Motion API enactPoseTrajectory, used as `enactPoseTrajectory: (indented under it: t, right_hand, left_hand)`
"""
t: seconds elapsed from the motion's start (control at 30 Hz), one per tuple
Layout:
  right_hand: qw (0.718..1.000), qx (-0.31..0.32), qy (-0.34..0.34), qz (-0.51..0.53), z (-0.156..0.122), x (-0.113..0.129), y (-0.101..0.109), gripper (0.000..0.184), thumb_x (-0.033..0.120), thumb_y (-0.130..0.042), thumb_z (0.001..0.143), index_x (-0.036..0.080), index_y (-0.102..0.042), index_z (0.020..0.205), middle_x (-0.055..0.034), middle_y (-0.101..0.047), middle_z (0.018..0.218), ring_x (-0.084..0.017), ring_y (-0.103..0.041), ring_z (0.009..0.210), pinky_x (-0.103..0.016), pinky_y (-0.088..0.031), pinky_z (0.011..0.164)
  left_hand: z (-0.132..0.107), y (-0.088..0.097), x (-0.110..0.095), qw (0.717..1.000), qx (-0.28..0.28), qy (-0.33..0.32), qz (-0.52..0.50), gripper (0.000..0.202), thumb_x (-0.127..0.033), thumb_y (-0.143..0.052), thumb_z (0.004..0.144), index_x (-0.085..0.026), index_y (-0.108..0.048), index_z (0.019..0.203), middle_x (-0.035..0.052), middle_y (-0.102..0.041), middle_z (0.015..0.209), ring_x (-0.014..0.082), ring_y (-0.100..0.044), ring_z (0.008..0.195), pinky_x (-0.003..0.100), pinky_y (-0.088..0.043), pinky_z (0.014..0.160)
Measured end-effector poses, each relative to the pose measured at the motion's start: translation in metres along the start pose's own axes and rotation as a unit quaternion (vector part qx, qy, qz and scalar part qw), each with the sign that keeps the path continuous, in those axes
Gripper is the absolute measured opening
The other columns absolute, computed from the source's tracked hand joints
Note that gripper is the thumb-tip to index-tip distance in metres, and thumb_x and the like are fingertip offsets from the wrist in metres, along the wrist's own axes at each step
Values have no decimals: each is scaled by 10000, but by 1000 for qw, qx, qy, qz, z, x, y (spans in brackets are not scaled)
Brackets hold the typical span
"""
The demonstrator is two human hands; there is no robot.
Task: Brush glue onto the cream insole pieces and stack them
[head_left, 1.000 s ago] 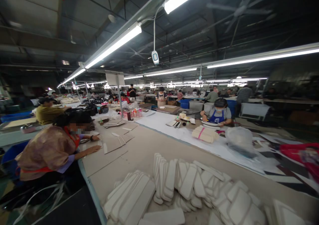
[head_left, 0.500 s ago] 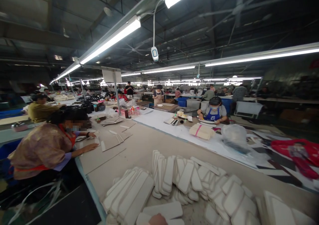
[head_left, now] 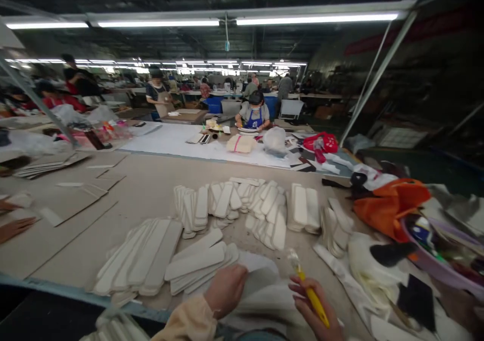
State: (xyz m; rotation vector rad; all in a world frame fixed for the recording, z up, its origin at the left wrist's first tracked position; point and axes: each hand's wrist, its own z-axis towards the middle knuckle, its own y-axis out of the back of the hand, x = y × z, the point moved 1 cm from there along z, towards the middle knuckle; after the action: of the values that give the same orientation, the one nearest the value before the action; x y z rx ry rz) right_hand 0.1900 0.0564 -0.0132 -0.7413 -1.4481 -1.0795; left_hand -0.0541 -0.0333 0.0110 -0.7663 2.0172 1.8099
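My right hand (head_left: 315, 308) is wrapped round the yellow handle of a brush (head_left: 310, 295), bristles pointing up and away from me. Just left of it, my left hand (head_left: 226, 289) is closed, its fingertips pinching the edge of a thin white sheet (head_left: 260, 263), blurred by motion. Beside that hand lies a loose fan of white rounded strips (head_left: 196, 263). Further left is a larger overlapping stack of long strips (head_left: 139, 255). Beyond my hands, several piles of shorter white pieces (head_left: 225, 200) spread over the table.
On the right stand a purple basin (head_left: 446, 268) of mixed items and an orange cloth bag (head_left: 393, 205), with scraps in front. A co-worker's hand (head_left: 17, 228) rests on grey board at the left. Across the table sits a person in a blue apron (head_left: 254, 117).
My view has swung right and down. Both hands now show, with the brush in the right one; before, only part of a hand showed over the strips at the bottom edge.
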Motion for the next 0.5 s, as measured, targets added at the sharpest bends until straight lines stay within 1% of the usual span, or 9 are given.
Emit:
enactPoseTrajectory:
  t: [0.03,0.1,0.17,0.2,0.27,0.37,0.43,0.5]
  right_hand:
    - [1000,10,-10,13,0,-4,-1,413,659,-575,782,306,-462,964,-91,-639,1109,-273,-666,918,-405,-569,745]
    - [999,32,-34,-2,1,-9,-3,370,599,-621,758,279,-464,859,-56,-663,937,-243,-662,783,-353,-559,655]
    - [997,47,-50,-26,1,-13,-1,326,538,-629,768,270,-443,759,-9,-630,760,-210,-618,658,-313,-526,585]
    - [997,48,-54,-34,0,-15,1,317,515,-629,773,269,-435,728,5,-607,713,-201,-596,624,-304,-511,566]
    - [997,36,-51,-42,-3,-20,9,300,495,-631,778,269,-445,713,7,-600,710,-197,-576,613,-300,-494,556]
    - [998,10,-37,-59,-9,-32,23,281,503,-627,789,274,-477,725,-4,-601,709,-207,-566,609,-312,-477,558]
    - [996,0,-29,-81,-13,-41,31,280,519,-608,801,278,-488,725,-9,-586,676,-218,-553,586,-328,-460,547]
    - [994,-7,-22,-104,-15,-50,36,273,522,-584,816,279,-496,730,-12,-570,656,-224,-547,575,-338,-450,543]
  left_hand:
    - [-1,-11,-9,1000,14,-7,-11,365,-300,-253,947,-195,-603,948,101,-652,915,237,-603,881,353,-442,790]
    - [-3,-30,-22,998,46,-12,-44,342,-296,-292,926,-190,-617,913,113,-659,906,248,-603,872,364,-441,784]
    - [-6,-43,-25,993,76,-3,-92,302,-305,-352,898,-193,-631,881,107,-667,906,247,-598,877,365,-437,801]
    - [-8,-47,-23,989,87,5,-116,274,-307,-387,879,-197,-638,867,94,-671,902,239,-594,878,358,-435,810]
    - [-14,-51,-10,982,100,29,-157,216,-286,-452,830,-203,-650,848,58,-677,870,214,-590,860,332,-439,807]
    - [-30,-56,18,964,116,88,-224,193,-232,-506,739,-192,-667,837,19,-671,802,189,-591,807,306,-461,749]
    - [-42,-62,37,944,123,136,-275,205,-238,-530,697,-169,-668,832,9,-646,731,179,-595,731,300,-477,677]
    - [-49,-72,50,922,115,184,-322,220,-283,-565,683,-143,-656,825,3,-606,661,165,-587,641,295,-479,607]
